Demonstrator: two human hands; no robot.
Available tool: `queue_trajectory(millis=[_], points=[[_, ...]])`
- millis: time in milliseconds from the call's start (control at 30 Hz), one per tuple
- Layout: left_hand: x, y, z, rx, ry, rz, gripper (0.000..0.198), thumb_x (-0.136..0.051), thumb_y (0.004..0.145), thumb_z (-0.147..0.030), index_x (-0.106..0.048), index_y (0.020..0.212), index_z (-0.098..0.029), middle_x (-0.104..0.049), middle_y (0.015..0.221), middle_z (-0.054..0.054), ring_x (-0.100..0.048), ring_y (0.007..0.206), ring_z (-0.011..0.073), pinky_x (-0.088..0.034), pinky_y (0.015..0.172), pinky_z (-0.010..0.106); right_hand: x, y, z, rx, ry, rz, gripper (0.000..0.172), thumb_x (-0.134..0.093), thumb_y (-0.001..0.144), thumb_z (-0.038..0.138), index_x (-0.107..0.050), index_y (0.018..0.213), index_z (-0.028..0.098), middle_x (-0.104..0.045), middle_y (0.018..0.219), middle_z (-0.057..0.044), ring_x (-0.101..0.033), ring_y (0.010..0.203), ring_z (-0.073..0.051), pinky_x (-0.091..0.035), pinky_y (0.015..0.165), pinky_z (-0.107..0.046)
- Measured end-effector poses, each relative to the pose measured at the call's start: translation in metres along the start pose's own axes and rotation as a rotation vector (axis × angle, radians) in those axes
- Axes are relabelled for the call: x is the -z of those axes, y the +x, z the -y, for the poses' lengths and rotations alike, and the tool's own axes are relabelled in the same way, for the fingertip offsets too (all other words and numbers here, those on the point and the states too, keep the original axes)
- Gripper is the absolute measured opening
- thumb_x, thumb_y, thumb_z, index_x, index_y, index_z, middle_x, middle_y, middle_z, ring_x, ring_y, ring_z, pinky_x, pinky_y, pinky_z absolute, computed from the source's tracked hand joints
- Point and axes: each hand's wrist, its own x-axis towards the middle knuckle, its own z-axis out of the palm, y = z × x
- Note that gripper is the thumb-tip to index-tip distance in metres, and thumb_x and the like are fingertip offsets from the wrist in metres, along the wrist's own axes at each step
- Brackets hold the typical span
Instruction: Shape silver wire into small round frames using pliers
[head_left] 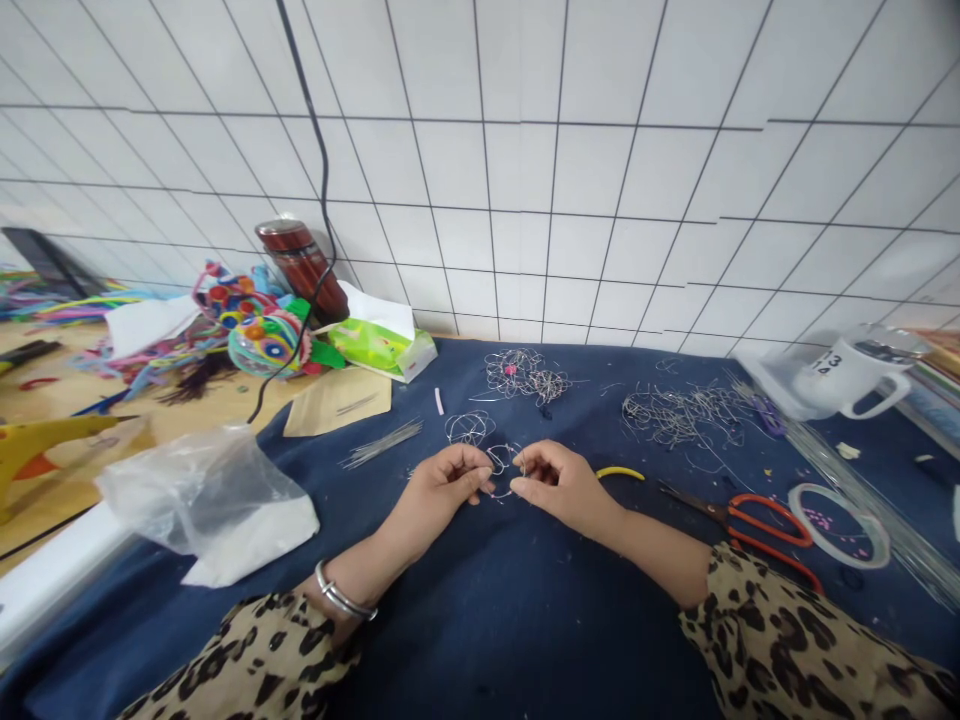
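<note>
My left hand and my right hand rest close together on a dark blue cloth, both pinched on a small piece of bent thin silver wire held between them. Just beyond the hands lies a small coil of wire. Farther back sits a tangle of wire with a pink bead. A silver bangle circles my left wrist. Both sleeves have a leopard print.
Orange-handled scissors, a roll of clear tape, a yellow-handled tool, a pile of wire pieces and a white mug lie right. Straight wires, a plastic bag, a tissue pack and colourful craft items lie left.
</note>
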Motion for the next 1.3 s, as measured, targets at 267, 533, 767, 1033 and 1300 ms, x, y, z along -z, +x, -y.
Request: queue_trajectory(millis=[267,533,767,1033,1300], points=[[-0.0001,-0.0013,0.0015,0.021,0.036,0.028,0.011,-0.058,0.079,-0.027,-0.058,0.083,-0.016,-0.062,0.069,0.001,-0.057,0.064,0.0122,-0.044,0.057,0.022,0.0054,-0.0003,0.0077,-0.004,0.041,-0.03,0.021,-0.05,0.083,0.037,-0.06,0.084,0.019,-0.058,0.075,0.0,-0.052,0.068,-0.011,-0.042,0.064,-0.024],[0.0002,-0.0011,0.0031,0.01,0.045,0.035,0.013,-0.058,0.078,-0.027,-0.059,0.083,-0.016,-0.062,0.069,0.001,-0.057,0.064,0.0128,-0.044,0.057,0.022,0.0049,0.0,0.0032,-0.035,0.081,-0.036,0.026,-0.044,0.086,0.036,-0.06,0.079,0.018,-0.06,0.072,0.0,-0.055,0.067,-0.012,-0.044,0.065,-0.025],[-0.0004,-0.0008,0.0045,-0.019,0.07,0.045,0.01,-0.057,0.079,-0.025,-0.059,0.083,-0.016,-0.062,0.069,0.001,-0.058,0.064,0.0128,-0.044,0.056,0.022,0.0038,0.0024,0.0014,-0.106,0.268,-0.064,0.023,-0.047,0.084,0.036,-0.052,0.099,0.019,-0.06,0.069,0.001,-0.055,0.057,-0.01,-0.046,0.057,-0.024],[-0.0008,-0.0015,0.0023,-0.03,0.038,0.101,0.01,-0.055,0.081,-0.021,-0.057,0.09,-0.017,-0.061,0.075,0.001,-0.059,0.068,0.0128,-0.044,0.056,0.022,0.0046,0.0033,-0.0011,-0.138,0.309,0.024,0.021,-0.043,0.086,0.035,-0.054,0.09,0.018,-0.06,0.066,0.001,-0.052,0.051,-0.008,-0.043,0.052,-0.022],[-0.0008,-0.0033,-0.0005,-0.033,0.022,0.112,0.012,-0.054,0.082,-0.022,-0.055,0.093,-0.017,-0.059,0.078,0.002,-0.058,0.07,0.0128,-0.045,0.058,0.022,0.0041,0.0024,0.0012,-0.023,0.228,-0.08,0.014,-0.052,0.081,0.028,-0.058,0.09,0.018,-0.06,0.073,0.001,-0.055,0.065,-0.01,-0.045,0.062,-0.023]])
